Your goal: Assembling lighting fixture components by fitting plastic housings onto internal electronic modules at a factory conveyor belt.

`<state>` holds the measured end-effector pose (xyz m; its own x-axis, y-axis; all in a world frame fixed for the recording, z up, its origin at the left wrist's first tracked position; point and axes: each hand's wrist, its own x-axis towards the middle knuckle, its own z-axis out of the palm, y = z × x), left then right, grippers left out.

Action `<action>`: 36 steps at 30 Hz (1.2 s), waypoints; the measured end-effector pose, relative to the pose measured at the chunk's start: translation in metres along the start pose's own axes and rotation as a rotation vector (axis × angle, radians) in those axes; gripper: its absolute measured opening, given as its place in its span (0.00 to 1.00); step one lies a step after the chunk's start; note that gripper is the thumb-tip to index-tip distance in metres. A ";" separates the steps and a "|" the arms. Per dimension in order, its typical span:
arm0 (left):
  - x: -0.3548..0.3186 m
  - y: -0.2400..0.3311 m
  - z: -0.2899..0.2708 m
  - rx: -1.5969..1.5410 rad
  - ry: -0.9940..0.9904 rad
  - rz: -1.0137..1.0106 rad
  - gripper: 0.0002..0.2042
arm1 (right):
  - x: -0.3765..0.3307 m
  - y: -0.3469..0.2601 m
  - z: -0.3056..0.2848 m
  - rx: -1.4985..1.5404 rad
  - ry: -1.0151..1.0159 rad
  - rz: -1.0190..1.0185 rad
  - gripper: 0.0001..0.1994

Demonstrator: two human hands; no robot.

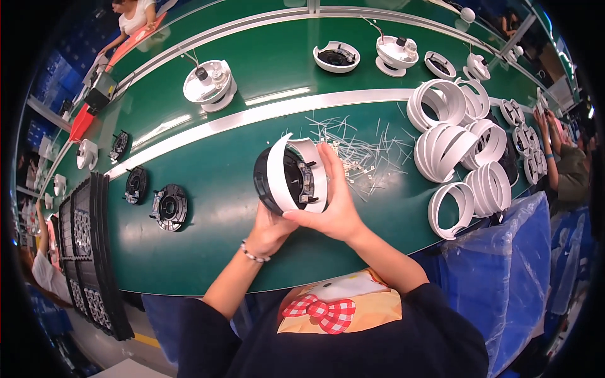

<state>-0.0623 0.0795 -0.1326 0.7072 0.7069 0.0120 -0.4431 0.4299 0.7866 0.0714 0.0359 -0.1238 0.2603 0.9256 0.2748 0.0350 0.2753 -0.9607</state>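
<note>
Above the near middle of the green workbench, my two hands hold a white plastic ring (277, 175) and a round black housing (261, 179) together. The ring stands tilted around the housing, and a small circuit board (307, 179) shows inside it. My right hand (340, 205) is closed on the ring's right side, fingers up its outer wall and thumb along the lower edge. Under the housing, my left hand (271, 228) supports it from below; its fingers are mostly hidden behind the parts. Two similar black housings (171, 208) lie to the left.
Stacked white rings (444, 151) stand on the right, before blue plastic-lined bins (498, 264). Thin white strips (372, 148) lie scattered beyond my hands. Black trays (82, 233) line the left edge. White domed assemblies (211, 85) sit past the pale rail (277, 112). Other people work around the line.
</note>
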 end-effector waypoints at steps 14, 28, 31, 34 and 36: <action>0.019 0.016 -0.033 -0.555 -0.056 -0.194 0.30 | 0.011 -0.024 -0.002 -0.348 -0.249 -0.054 0.61; 0.012 0.003 -0.010 -0.366 0.160 0.011 0.25 | 0.008 -0.029 -0.007 -0.545 -0.361 -0.317 0.52; 0.015 0.010 0.010 -0.359 0.124 0.015 0.33 | 0.005 -0.031 -0.007 -0.596 -0.334 -0.313 0.53; 0.016 0.007 -0.004 -0.305 0.043 0.005 0.41 | 0.013 -0.029 -0.012 -0.662 -0.386 -0.237 0.56; 0.015 0.004 -0.014 -0.294 0.011 -0.029 0.41 | 0.020 -0.032 -0.018 -0.679 -0.451 -0.258 0.56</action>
<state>-0.0610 0.0993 -0.1379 0.7166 0.6973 -0.0152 -0.5650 0.5931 0.5737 0.0930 0.0412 -0.0882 -0.2395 0.9098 0.3391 0.6484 0.4098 -0.6416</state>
